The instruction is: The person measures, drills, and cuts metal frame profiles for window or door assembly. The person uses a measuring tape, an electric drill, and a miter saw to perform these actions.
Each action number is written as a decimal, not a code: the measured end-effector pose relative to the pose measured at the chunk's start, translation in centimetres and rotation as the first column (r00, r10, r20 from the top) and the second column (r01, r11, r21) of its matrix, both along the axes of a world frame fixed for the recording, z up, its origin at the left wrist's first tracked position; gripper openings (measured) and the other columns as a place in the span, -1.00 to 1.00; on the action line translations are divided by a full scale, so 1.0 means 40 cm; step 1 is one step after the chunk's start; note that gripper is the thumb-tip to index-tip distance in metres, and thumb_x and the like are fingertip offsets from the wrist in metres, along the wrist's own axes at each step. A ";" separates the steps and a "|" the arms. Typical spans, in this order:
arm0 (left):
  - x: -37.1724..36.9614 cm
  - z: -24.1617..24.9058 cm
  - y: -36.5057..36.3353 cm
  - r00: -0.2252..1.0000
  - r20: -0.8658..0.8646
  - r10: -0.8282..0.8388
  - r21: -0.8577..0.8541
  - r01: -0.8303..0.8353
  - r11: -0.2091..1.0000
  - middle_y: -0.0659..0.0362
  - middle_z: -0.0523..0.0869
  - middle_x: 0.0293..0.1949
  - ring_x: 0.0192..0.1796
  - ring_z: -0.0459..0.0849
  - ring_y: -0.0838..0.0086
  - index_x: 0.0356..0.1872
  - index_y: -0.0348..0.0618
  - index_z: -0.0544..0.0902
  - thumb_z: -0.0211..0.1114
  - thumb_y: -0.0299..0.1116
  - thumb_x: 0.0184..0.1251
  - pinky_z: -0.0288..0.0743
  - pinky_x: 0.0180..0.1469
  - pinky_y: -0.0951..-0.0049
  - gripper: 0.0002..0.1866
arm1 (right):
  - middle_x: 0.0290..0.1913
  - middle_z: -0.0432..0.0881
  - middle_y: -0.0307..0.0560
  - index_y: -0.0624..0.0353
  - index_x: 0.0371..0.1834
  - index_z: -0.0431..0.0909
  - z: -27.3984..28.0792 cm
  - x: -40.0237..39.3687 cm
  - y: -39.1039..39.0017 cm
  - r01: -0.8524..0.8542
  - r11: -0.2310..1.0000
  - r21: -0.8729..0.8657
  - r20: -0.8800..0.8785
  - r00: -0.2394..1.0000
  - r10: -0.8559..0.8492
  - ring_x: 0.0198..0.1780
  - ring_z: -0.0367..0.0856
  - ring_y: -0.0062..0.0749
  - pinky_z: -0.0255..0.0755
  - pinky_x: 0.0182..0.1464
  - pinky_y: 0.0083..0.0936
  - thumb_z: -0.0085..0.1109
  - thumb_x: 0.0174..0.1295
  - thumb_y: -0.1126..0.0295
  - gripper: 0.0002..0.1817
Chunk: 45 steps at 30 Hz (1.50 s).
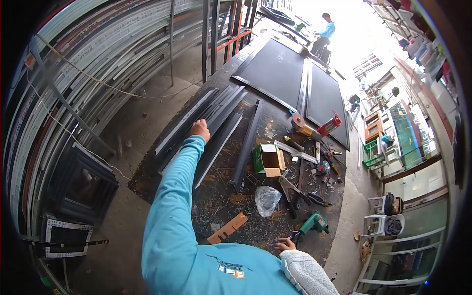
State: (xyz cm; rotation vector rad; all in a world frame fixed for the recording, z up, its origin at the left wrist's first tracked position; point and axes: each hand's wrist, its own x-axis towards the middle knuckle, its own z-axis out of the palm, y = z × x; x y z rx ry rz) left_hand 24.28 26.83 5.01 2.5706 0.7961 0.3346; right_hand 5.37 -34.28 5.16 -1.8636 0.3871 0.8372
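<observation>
On the left part of the dark workbench (221,182), several long dark metal profiles (219,110) lie side by side. My left hand (200,130) is closed on one of them, its fingers curled over the edge. Two more dark profiles (248,142) lie to the right of it, apart from the hand. My right hand (285,245) is low at the bench's near edge, fingers bent together; what it holds, if anything, is too small to make out. A green power tool (314,222) lies just right of it, and a notched reddish-brown block (227,228) to its left.
An open green box (269,160), a plastic bag (267,200), an angle grinder (305,126) and scattered hand tools cover the bench's right part. Large dark framed panels (275,71) lie farther back. Racked profiles (98,54) stand at left. Another person (324,34) is in the far background.
</observation>
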 end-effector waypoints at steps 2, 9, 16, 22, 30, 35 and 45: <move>-0.018 0.053 -0.019 0.997 0.001 -0.082 0.233 0.079 0.969 -0.03 0.56 -0.09 0.04 0.54 0.10 -0.13 -0.23 0.48 0.20 -0.44 0.17 0.46 0.10 0.19 -0.76 | -0.22 0.59 -0.08 0.26 0.03 0.44 -0.003 0.019 0.017 0.009 0.996 0.090 -0.004 1.000 -0.009 -0.30 0.62 -0.44 0.53 -0.30 -0.48 0.23 0.18 0.43 -0.64; -0.220 0.181 -0.285 0.776 0.614 -0.145 -0.064 0.232 0.971 -0.04 0.47 -0.25 -0.17 0.50 0.02 -0.22 -0.24 0.43 0.24 -0.55 0.02 0.39 -0.08 0.13 -0.73 | -0.21 0.59 -0.24 0.22 -0.06 0.49 0.120 0.185 0.273 -0.299 0.876 0.379 0.429 0.895 0.121 -0.22 0.50 -0.63 0.42 -0.16 -0.62 0.23 0.19 0.42 -0.73; -0.465 0.327 -0.692 0.528 0.649 -0.547 -0.158 0.797 0.583 -0.05 0.55 -0.16 -0.10 0.54 0.06 0.00 -0.23 0.48 0.37 -0.45 -0.02 0.43 -0.02 0.20 -0.52 | -0.03 0.51 -0.20 0.20 0.23 0.27 0.394 0.352 0.573 -0.205 0.817 0.538 0.629 0.744 -0.228 0.00 0.46 -0.56 0.39 0.04 -0.58 0.35 0.05 0.51 -0.35; -0.525 0.498 -0.594 0.524 0.336 -0.783 0.338 0.708 0.619 0.02 0.52 0.05 0.24 0.39 0.13 0.16 -0.16 0.48 0.41 -0.30 -0.02 0.20 0.30 0.09 -0.38 | -0.06 0.53 -0.22 0.21 0.18 0.35 0.317 0.260 0.397 -0.614 0.711 0.341 0.566 0.739 0.366 -0.03 0.46 -0.59 0.39 0.07 -0.53 0.40 -0.06 0.49 -0.34; -0.607 0.319 -0.576 0.503 -0.101 -0.858 0.202 0.855 0.478 0.16 0.53 -0.31 -0.19 0.48 0.24 -0.17 -0.12 0.55 0.42 -0.43 -0.31 0.29 -0.02 0.24 -0.51 | -0.09 0.58 -0.04 0.22 0.12 0.44 0.223 0.110 0.216 -0.597 0.743 0.303 0.302 0.799 0.519 -0.04 0.56 -0.30 0.40 0.10 -0.42 0.42 -0.03 0.17 -0.35; -0.698 0.260 -0.620 0.554 -0.143 -0.820 -0.117 0.813 0.570 0.14 0.57 -0.20 -0.07 0.51 0.21 -0.03 -0.10 0.50 0.49 -0.42 -0.40 0.30 -0.01 0.23 -0.32 | 0.21 0.34 0.28 0.40 0.22 0.25 -0.101 0.294 -0.223 0.598 0.537 -0.595 0.579 0.782 -0.231 0.18 0.42 0.02 0.32 0.24 -0.26 0.55 -0.37 -0.07 0.10; -0.604 0.086 -0.952 0.413 -0.054 -0.909 -0.187 0.890 0.416 0.13 0.54 -0.12 0.05 0.47 0.19 -0.02 -0.10 0.53 0.37 -0.51 -0.36 0.25 0.17 0.23 -0.36 | 0.21 0.37 0.27 0.61 0.22 0.19 -0.176 0.505 -0.362 0.553 0.661 -0.507 0.201 0.822 -0.533 0.17 0.45 -0.02 0.37 0.20 -0.37 0.51 -0.44 -0.14 0.24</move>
